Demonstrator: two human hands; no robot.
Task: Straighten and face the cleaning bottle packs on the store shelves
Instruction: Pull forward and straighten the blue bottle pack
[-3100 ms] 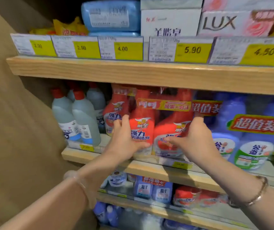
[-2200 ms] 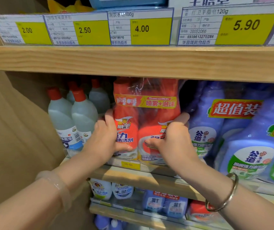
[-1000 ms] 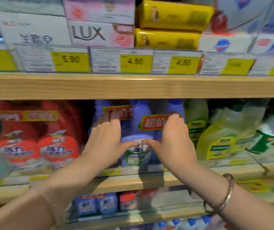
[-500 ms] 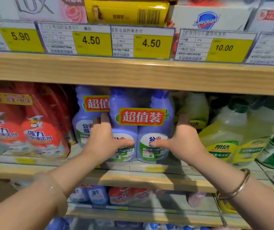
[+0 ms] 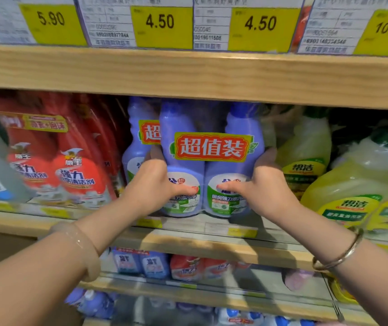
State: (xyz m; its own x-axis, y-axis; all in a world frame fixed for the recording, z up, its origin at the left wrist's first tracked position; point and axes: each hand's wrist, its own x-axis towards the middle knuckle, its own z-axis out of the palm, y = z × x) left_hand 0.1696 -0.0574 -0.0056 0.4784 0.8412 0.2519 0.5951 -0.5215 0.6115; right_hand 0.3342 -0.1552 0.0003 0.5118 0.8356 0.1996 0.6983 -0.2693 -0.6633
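Wooden shelf: my left hand and right hand clamp the purple twin-bottle pack, facing it; next, seat it flush.

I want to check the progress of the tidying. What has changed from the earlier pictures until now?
Both hands let go of the red pack and moved right to the purple pack. The left hand and right hand now grip its sides, thumbs on the front labels, and its banner faces forward. The red pack stays on the same shelf, left of the purple pack.
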